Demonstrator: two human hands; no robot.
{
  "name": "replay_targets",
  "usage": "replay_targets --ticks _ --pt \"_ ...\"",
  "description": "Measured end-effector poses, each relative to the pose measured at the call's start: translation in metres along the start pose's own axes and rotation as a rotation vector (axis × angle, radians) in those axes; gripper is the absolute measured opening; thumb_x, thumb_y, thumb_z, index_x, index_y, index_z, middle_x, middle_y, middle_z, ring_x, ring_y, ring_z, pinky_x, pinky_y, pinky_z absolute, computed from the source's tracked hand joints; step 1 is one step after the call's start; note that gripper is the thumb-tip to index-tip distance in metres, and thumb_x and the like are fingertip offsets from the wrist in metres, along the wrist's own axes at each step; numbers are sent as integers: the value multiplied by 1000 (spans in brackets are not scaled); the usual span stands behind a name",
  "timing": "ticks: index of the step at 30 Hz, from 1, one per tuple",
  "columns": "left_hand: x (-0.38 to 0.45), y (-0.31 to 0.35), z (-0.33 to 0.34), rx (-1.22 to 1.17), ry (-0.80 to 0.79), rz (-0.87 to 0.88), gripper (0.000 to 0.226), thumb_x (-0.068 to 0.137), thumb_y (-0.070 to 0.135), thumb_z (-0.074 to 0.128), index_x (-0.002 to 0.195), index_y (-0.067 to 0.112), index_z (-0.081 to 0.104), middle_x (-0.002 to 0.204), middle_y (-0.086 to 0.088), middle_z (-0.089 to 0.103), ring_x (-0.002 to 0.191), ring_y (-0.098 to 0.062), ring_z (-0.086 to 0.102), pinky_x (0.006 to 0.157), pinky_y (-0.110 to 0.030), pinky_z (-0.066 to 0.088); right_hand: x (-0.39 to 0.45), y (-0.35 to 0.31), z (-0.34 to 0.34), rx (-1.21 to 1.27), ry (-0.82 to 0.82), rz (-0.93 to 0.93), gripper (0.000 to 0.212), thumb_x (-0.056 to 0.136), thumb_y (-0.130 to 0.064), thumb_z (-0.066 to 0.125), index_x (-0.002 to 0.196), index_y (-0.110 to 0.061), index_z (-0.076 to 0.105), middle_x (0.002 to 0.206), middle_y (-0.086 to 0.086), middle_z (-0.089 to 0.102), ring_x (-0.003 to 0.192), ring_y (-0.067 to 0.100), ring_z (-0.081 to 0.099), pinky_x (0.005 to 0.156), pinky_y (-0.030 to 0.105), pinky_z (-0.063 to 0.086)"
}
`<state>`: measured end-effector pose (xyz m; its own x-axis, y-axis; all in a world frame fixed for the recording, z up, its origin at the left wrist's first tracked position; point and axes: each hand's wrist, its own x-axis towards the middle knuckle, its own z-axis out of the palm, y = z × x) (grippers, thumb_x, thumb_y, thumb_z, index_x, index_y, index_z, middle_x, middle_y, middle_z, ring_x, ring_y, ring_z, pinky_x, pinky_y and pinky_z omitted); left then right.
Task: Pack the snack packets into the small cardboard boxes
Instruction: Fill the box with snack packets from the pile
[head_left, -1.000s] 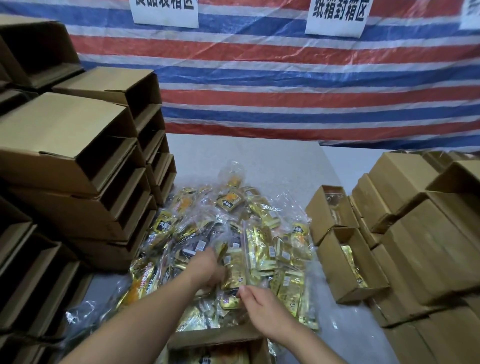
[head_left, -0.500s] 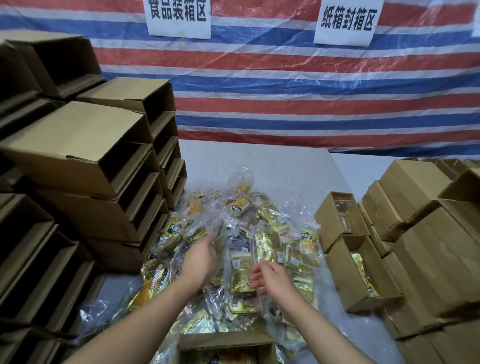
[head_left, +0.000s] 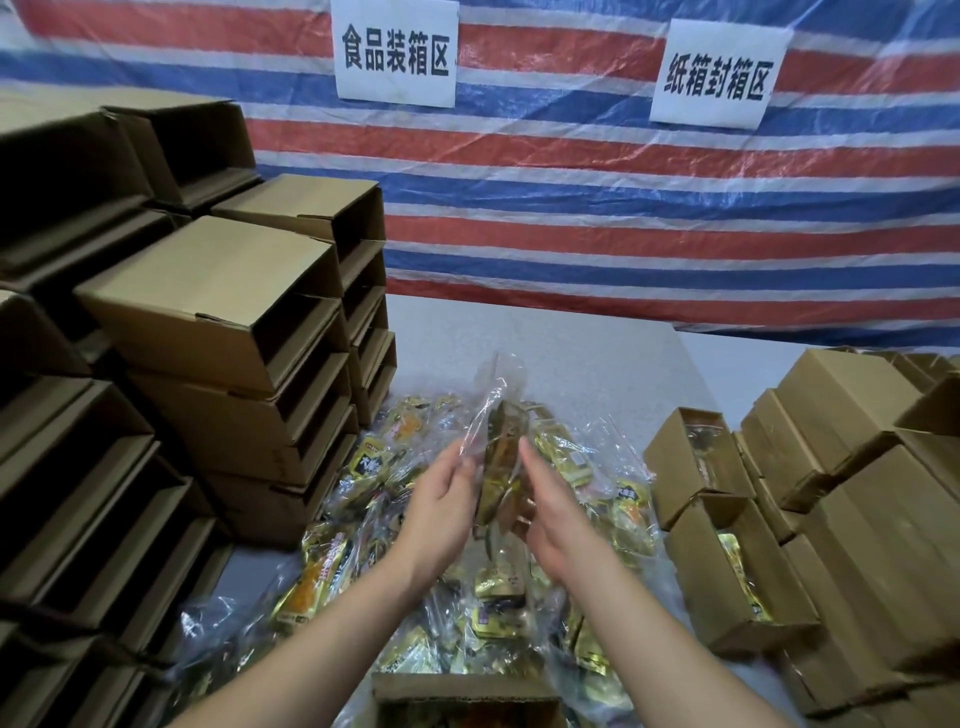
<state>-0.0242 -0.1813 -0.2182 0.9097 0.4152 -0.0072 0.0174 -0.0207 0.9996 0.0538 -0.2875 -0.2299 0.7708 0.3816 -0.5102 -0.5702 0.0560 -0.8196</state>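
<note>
A heap of clear-wrapped yellow snack packets covers the middle of the table. Above the heap, my left hand and my right hand hold a small bunch of snack packets upright between them, fingers curled on its two sides. An open small cardboard box sits at the near edge below my forearms, with packets inside. To the right, one open box holds a yellow packet and another open box behind it holds a clear packet.
Stacks of empty open cardboard boxes rise on the left. Closed boxes are piled on the right. A red, white and blue striped tarp with two paper signs hangs behind the grey table.
Both hands rose from the heap and came together, lifting a bunch of packets up off the pile. The view tilted upward.
</note>
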Motion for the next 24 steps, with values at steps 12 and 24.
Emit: replay_targets --ticks 12,24 --pt "-13 23 3 284 -209 96 48 105 47 26 139 27 54 135 12 59 127 -3 51 112 -38 39 -23 -8 9 218 -161 -219 84 72 -53 72 133 1 51 112 16 66 109 33 64 105 53 47" --pt "-28 32 13 1024 -149 233 75 92 62 12 155 23 22 133 -4 60 124 -24 51 107 -44 36 -22 -13 2 477 -103 -22 75 90 -63 48 124 1 66 125 20 67 106 30 70 71 39 62"
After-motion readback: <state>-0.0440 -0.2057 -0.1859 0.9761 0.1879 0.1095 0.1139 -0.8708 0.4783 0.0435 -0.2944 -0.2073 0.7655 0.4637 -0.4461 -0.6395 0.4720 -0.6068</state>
